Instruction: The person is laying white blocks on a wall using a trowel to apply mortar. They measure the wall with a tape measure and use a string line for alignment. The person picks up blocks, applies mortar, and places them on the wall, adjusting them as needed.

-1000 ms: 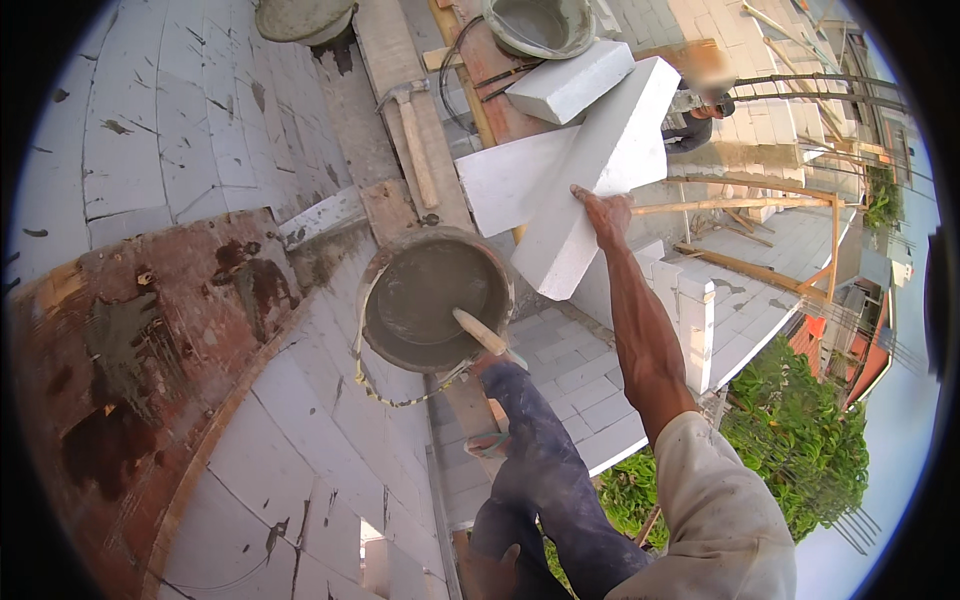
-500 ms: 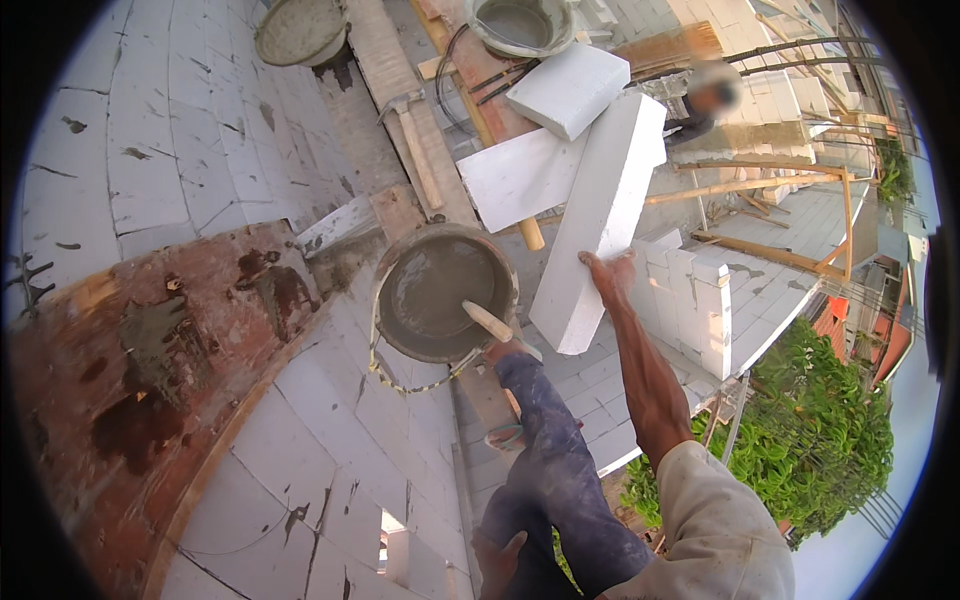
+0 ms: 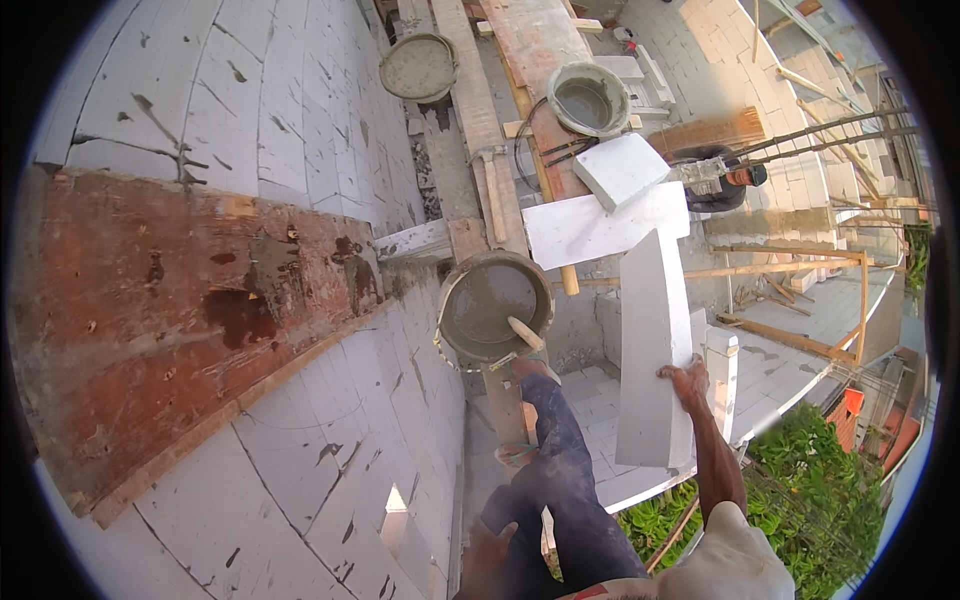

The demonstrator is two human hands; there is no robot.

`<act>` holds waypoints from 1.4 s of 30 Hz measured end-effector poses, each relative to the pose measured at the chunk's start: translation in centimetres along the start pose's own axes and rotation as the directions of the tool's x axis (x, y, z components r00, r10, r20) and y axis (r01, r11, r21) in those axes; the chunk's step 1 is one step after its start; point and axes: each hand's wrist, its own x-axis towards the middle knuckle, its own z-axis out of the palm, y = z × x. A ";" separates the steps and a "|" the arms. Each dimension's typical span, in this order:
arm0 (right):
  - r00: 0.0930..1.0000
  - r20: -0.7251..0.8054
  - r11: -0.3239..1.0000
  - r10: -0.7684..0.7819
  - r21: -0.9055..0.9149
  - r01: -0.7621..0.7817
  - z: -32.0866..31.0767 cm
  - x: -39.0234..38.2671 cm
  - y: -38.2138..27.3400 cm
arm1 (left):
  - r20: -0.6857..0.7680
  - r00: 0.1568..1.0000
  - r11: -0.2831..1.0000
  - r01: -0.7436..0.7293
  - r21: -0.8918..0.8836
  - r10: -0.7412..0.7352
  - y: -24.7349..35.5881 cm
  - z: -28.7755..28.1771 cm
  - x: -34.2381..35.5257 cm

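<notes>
My right hand [image 3: 687,382] grips the right edge of a long white block [image 3: 650,350], which stands lengthwise with its near end toward me. Its far end is close to a flat white block [image 3: 560,232], with another white block [image 3: 622,172] lying on that. Low in the picture, my left hand [image 3: 492,550] is beside my dark trouser leg; its fingers are blurred. Left of the long block, a round bucket [image 3: 446,308] holds wet grey mortar. A wooden handle [image 3: 525,333] sticks out of the mortar.
A hammer [image 3: 494,200] lies on a plank beyond the bucket. Two more mortar tubs, one left [image 3: 383,70] and one right [image 3: 625,105], stand farther off. A stained red-brown board [image 3: 150,300] juts from the left. Another person [image 3: 715,185] is at the far right, near protruding rods.
My right hand and the long block have moved right and nearer to me, and the block's tilt has become steeper. The view has shifted too, so the buckets and board appear farther right.
</notes>
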 end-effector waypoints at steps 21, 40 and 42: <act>0.135 0.836 -0.405 -0.531 -0.391 0.827 -35.0 -47.0 -8.7 | -0.519 0.703 0.435 -0.710 -0.554 0.486 0.5 -10.8 -25.9; -0.699 0.709 -0.990 0.093 0.142 0.013 -41.1 -87.6 -34.9 | -0.760 -0.567 0.501 -0.781 0.373 -0.318 -13.2 -17.0 -55.6; -0.736 0.658 -0.983 0.159 0.173 -0.058 -40.1 -89.5 -36.5 | -0.737 -0.621 0.554 -0.724 0.410 -0.265 -14.4 -19.3 -57.0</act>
